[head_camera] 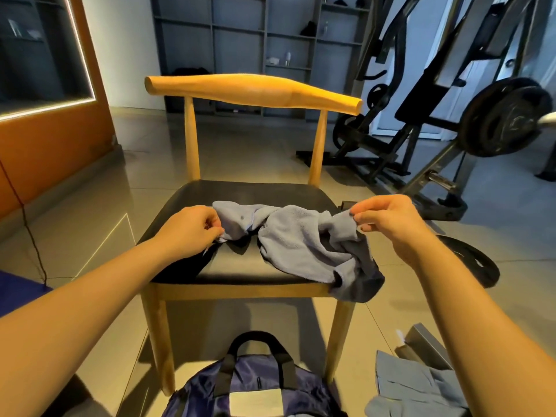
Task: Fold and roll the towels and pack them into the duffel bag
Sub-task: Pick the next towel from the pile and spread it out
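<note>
A crumpled pale blue terry towel (301, 236) lies across the black padded seat of a light wooden chair (255, 94), its right-hand end spilling over the seat's front right corner and hanging in shadow. The left hand (189, 228) rests at the towel's left end, fingers curled inward with thumb and fingertips pinching a small bit of its edge just above the seat. The right hand (388, 218) is raised a little above the seat's right side, thumb and forefinger pressed together on a lifted corner of the same towel while the other fingers curl loosely beneath. On the tiled floor in front of the chair sits a navy blue nylon duffel bag (255, 386) with black webbing handles standing up in an arch and a pale rectangular patch on its top; whether its opening is unzipped and what lies inside cannot be told from this angle. To the right of the bag, also on the floor, lies a second pale blue towel (415, 389), loosely heaped, just in front of a grey box (427, 341). Behind the chair stand a black weight machine with plates (499, 115) and grey wall shelves (264, 34).
</note>
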A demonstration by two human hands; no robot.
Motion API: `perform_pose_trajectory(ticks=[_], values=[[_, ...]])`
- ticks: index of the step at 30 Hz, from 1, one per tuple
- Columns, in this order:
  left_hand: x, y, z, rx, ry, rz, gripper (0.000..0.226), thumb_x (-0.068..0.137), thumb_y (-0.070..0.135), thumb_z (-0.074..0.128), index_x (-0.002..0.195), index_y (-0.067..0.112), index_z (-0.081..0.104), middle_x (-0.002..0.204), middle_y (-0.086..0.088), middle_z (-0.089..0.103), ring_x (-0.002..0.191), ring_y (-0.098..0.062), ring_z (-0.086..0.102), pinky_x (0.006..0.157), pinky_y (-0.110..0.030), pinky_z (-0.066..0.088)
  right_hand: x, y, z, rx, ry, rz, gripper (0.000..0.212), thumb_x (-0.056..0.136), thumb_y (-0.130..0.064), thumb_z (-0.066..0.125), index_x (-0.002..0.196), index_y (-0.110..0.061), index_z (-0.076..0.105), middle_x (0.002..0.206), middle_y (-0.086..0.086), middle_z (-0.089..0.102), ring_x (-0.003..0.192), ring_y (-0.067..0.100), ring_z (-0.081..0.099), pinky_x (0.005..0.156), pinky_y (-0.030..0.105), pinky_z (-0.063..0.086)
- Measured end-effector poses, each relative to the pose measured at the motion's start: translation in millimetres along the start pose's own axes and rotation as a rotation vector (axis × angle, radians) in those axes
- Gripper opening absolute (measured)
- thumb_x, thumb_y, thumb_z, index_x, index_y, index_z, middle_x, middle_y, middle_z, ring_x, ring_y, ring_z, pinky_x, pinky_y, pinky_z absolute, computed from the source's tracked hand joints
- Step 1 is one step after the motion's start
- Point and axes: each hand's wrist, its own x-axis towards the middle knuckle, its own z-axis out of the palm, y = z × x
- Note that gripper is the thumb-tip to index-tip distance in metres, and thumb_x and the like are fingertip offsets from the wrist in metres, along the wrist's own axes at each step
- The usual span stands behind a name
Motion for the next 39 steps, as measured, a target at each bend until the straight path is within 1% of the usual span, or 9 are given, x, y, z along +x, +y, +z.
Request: perform_pose_trajectory(ticks=[3, 11, 21, 25, 27, 29, 33, 36, 39], values=[[-5, 1, 6, 0.023, -0.065, 0.015, 0.025, 0.082, 0.049, 0.079, 0.083, 0.026, 0.069, 0.083, 0.009, 0.064, 0.073, -0.012, 0.061, 0.064, -0.027, 0.051, 0, -3, -5, 0.177, 0.099, -0.076, 0.023, 0.087, 0.01, 0.063, 0.086, -0.011, 0.073, 0.09, 0.011, 0.071, 0.086, 0.022, 0.067, 0.074, 0.032, 0.055], [1, 6, 9, 0.148, 0.034, 0.067, 0.015, 0.093, 0.032, 0.07, 0.078, 0.028, 0.069, 0.083, 0.007, 0.064, 0.073, -0.012, 0.057, 0.072, -0.033, 0.053, 0, 16, -19, 0.212, 0.151, 0.024, 0.024, 0.09, 0.007, 0.057, 0.095, -0.012, 0.071, 0.101, 0.012, 0.066, 0.102, 0.026, 0.062, 0.084, 0.033, 0.052], [33, 47, -51, -1.114, 0.417, -0.609, 0.006, 0.075, 0.016, 0.061, 0.076, 0.011, 0.064, 0.08, -0.008, 0.063, 0.075, -0.025, 0.055, 0.069, -0.035, 0.046, 55, -49, 7, -0.349, -0.1, 0.005, 0.034, 0.093, 0.01, 0.048, 0.092, -0.008, 0.076, 0.108, 0.008, 0.069, 0.106, 0.021, 0.058, 0.086, 0.034, 0.046], [40, 42, -68, -0.999, 0.668, -0.479, 0.015, 0.092, 0.021, 0.053, 0.079, 0.016, 0.058, 0.074, -0.002, 0.053, 0.08, -0.021, 0.05, 0.069, -0.028, 0.045, 94, -116, -3, -0.347, 0.343, -0.328, 0.035, 0.093, 0.007, 0.048, 0.111, -0.004, 0.075, 0.12, 0.012, 0.069, 0.115, 0.026, 0.061, 0.098, 0.026, 0.048], [43, 44, -82, -1.006, 0.859, -0.371, 0.017, 0.098, 0.015, 0.053, 0.082, 0.019, 0.057, 0.076, 0.005, 0.053, 0.072, -0.008, 0.051, 0.06, -0.012, 0.042, 90, -140, -17, -0.197, 0.666, -0.596, 0.033, 0.09, 0.002, 0.043, 0.107, -0.002, 0.07, 0.112, 0.01, 0.064, 0.099, 0.018, 0.057, 0.088, 0.008, 0.042], [45, 48, -92, -0.968, 0.911, -0.27, 0.017, 0.101, 0.012, 0.054, 0.085, 0.019, 0.056, 0.077, 0.009, 0.053, 0.065, 0.008, 0.053, 0.06, -0.006, 0.043, 82, -143, -21, -0.158, 0.764, -0.716, 0.027, 0.088, 0.001, 0.041, 0.099, -0.005, 0.065, 0.099, 0.004, 0.056, 0.086, 0.013, 0.048, 0.074, 0.007, 0.035], [46, 44, -78, -0.75, 0.771, -0.239, 0.013, 0.1, 0.013, 0.056, 0.098, 0.002, 0.063, 0.076, 0.005, 0.055, 0.067, -0.005, 0.05, 0.055, -0.004, 0.039, 77, -98, 5, -0.612, 0.338, -0.471, 0.025, 0.086, 0.001, 0.05, 0.082, -0.009, 0.072, 0.083, 0.006, 0.062, 0.076, 0.024, 0.052, 0.064, 0.032, 0.038], [42, 40, -63, -0.666, 0.673, -0.236, 0.017, 0.099, 0.012, 0.055, 0.096, -0.002, 0.064, 0.077, -0.004, 0.056, 0.073, -0.017, 0.05, 0.056, -0.008, 0.039, 64, -67, 19, -0.657, 0.098, -0.329, 0.027, 0.087, -0.002, 0.054, 0.086, -0.015, 0.077, 0.092, 0.004, 0.072, 0.082, 0.02, 0.062, 0.064, 0.026, 0.042], [36, 44, -60, -0.619, 0.63, -0.213, 0.015, 0.101, 0.014, 0.054, 0.099, 0.002, 0.064, 0.078, 0.002, 0.055, 0.078, -0.018, 0.052, 0.062, -0.015, 0.04, 51, -51, 24, -0.584, -0.015, -0.241, 0.022, 0.088, -0.005, 0.057, 0.08, -0.013, 0.076, 0.07, 0.0, 0.068, 0.061, 0.013, 0.055, 0.05, 0.024, 0.037]])
